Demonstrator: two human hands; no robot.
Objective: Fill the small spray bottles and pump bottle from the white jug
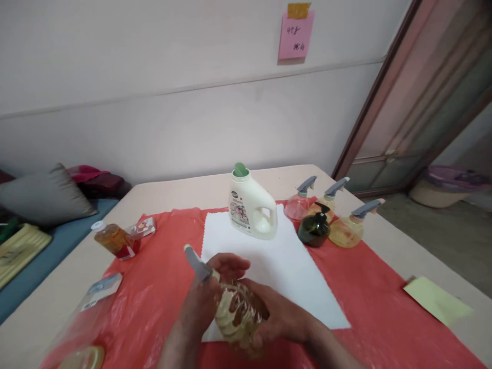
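Observation:
A clear, yellowish spray bottle (235,312) lies tilted between my two hands, its grey trigger head (198,264) pointing up and left. My left hand (205,294) is around the bottle near its neck, some fingers curving over it. Against the lower body of the bottle, my right hand (279,312) grips with its thumb near the bottom. Beyond my hands stands a pale jug (251,210) with a handle and a green piece (240,169) in its mouth, on a white sheet (265,261).
Grouped at right are a dark green pump bottle (314,229), a pink spray bottle (298,206) and two yellowish spray bottles (347,231). A bottle of amber liquid (115,240) stands left. A clear jar (82,318) is nearer. Red sheeting (161,256) covers the table; yellow notes (436,297) lie right.

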